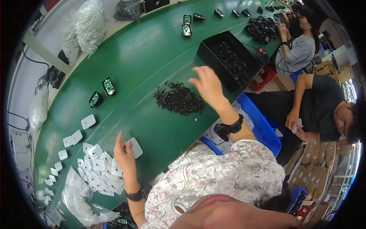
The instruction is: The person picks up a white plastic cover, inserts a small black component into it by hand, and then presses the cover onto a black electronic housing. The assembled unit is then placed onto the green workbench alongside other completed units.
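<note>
**Hands apart, bits everywhere**

Left hand [125,154] has thumb and index apart, partly covering a white plate [136,148]; can't tell if they touch. Plate heap [100,168] just left of it, clear bag [75,192] past that. Right hand [209,87]: thumb and fingers spread, nothing visible in it, black bits [178,99] just left. Black box [216,65] stands right beyond, blocking that side. Cases [108,87] sit well ahead of the left.

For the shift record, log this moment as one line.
left hand: open, by white plate | right hand: open, beside pile of small black parts | black box: nearby
</note>
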Tool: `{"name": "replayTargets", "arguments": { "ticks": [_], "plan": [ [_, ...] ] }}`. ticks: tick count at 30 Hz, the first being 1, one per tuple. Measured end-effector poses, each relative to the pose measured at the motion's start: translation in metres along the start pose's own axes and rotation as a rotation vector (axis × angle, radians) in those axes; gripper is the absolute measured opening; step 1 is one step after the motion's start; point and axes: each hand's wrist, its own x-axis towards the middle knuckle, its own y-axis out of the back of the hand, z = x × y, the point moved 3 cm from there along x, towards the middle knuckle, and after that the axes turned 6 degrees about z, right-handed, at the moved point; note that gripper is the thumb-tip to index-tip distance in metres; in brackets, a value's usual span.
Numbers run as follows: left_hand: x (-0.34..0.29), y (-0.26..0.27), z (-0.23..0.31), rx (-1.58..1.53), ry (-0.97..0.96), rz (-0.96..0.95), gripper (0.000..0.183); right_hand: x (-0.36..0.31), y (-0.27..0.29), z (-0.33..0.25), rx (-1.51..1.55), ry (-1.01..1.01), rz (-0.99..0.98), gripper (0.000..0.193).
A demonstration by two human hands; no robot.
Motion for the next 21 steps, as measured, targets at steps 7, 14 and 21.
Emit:
{"name": "replayTargets", "arguments": {
  "ticks": [7,14,21],
  "plan": [
    [0.04,-0.035,0.033,-0.376,0.063,-0.204,0.023,-0.033,0.015,0.06,0.181,-0.183,0.211,0.042],
    [0.076,-0.11,0.089,-0.908,0.292,-0.416,0.019,0.008,-0.015,0.014,0.25,-0.06,0.222,0.047],
    [0.094,-0.141,0.107,-1.06,0.342,-0.353,0.018,0.048,-0.062,-0.024,0.449,-0.065,0.288,0.044]
  ]
}}
